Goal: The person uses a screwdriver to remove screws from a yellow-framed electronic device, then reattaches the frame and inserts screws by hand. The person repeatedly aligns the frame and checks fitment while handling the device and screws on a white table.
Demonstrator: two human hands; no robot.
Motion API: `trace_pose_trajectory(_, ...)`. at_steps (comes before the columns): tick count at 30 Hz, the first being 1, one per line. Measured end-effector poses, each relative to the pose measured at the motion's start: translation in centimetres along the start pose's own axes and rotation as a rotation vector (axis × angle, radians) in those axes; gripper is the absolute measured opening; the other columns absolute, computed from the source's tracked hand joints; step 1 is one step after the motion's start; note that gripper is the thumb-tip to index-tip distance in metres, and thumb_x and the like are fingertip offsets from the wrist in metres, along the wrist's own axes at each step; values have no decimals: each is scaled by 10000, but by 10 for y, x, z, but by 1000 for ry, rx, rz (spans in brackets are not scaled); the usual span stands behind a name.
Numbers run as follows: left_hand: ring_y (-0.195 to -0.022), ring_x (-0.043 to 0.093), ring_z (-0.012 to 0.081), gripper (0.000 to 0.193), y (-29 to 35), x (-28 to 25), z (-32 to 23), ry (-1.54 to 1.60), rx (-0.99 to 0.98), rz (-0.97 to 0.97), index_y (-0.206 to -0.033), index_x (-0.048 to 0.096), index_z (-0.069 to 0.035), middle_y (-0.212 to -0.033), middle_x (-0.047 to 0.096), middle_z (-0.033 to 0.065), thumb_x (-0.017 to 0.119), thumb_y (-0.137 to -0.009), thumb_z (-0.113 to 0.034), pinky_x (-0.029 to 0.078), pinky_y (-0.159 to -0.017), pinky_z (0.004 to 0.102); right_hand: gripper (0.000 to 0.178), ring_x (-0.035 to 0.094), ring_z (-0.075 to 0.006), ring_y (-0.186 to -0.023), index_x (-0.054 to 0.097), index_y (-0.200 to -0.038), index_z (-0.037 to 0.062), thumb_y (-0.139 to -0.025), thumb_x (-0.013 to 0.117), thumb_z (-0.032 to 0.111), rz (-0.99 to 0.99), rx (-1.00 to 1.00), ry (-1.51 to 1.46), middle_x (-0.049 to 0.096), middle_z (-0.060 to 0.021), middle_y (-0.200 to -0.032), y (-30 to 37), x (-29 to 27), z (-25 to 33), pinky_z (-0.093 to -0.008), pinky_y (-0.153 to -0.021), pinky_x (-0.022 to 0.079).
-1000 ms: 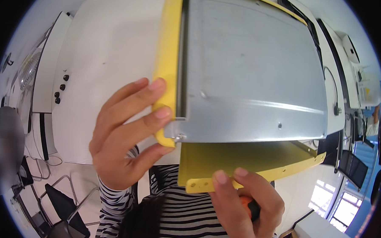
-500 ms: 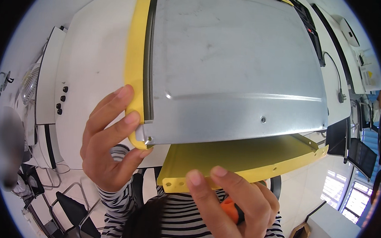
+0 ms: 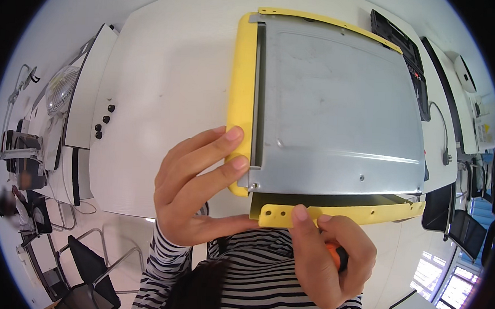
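Grey sheet metal forms the broad casing [image 3: 338,103] at the right of centre, seen over the white table [image 3: 174,57], with a yellow rounded strip [image 3: 242,82] along its left side and a thin yellow flange [image 3: 287,14] along its far edge. Just below its near edge is a yellow side panel [image 3: 388,215], its rim pierced with small holes, a dark gap showing between it and the metal. The left hand [image 3: 185,198] is spread: fingertips lie on the yellow strip near its lower corner, while the thumb reaches to the panel's left end; how firmly it grips, I cannot tell. The right hand [image 3: 333,269] pinches the panel's rim between thumb and index finger, and an orange-and-black tool handle [image 3: 333,250] sits inside its curled fingers. Striped sleeves [image 3: 168,256] cover the forearms. Four small black knobs [image 3: 106,118] lie well apart from the casing, near the table's left edge. Beyond the casing's far right corner lies a black tool case [image 3: 396,37], and a black plug [image 3: 447,157] ends a cable near the table's right edge. A black chair [image 3: 90,269] with a metal frame stands at lower left.
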State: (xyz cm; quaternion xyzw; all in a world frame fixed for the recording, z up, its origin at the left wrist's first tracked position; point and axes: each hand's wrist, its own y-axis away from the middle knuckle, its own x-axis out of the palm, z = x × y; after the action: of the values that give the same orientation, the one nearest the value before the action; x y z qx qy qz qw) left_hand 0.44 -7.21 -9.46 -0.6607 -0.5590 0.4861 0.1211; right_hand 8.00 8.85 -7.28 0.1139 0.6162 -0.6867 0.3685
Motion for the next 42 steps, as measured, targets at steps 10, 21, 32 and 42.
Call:
trace_pose_trajectory(10, -930, 565, 315, 571, 1, 5, 0, 29, -9, -31, -1018, 579, -47, -1115, 562, 133, 802, -503, -151, 477, -751, 361, 352, 500, -98, -495, 682, -874, 41, -530, 609, 54, 69, -3, -50, 518, -57, -751, -11, 4, -8, -175, -411, 436)
trace_pose_trajectory(21, -900, 561, 297, 543, 0, 7, -2, 46, 6, -81, -1014, 569, -39, -1125, 544, 128, 790, -526, -132, 495, -702, 346, 346, 489, -98, -523, 668, -924, 39, -598, 563, -6, 84, -16, -125, 537, -80, -800, -12, 3, -11, -171, -386, 389)
trace_pose_trajectory(32, -966, 510, 351, 530, 3, 2, -3, 23, -6, -26, -1026, 538, -13, -1126, 515, 176, 770, -562, -118, 451, -797, 408, 599, 442, -84, -525, 580, -1062, 1, -500, 780, 51, -112, 411, 125, 569, -116, -1017, 10, -56, -72, -196, -481, 359)
trace_pose_trajectory(42, -1143, 406, 427, 620, 9, 13, 3, 182, -24, -22, -1121, 480, -42, -1173, 443, 161, 761, -594, -208, 318, -979, 535, 680, 365, -55, -459, 517, -1158, -29, -548, 796, 82, 71, 693, -241, 631, -87, -883, 18, -39, -97, -170, -447, 341)
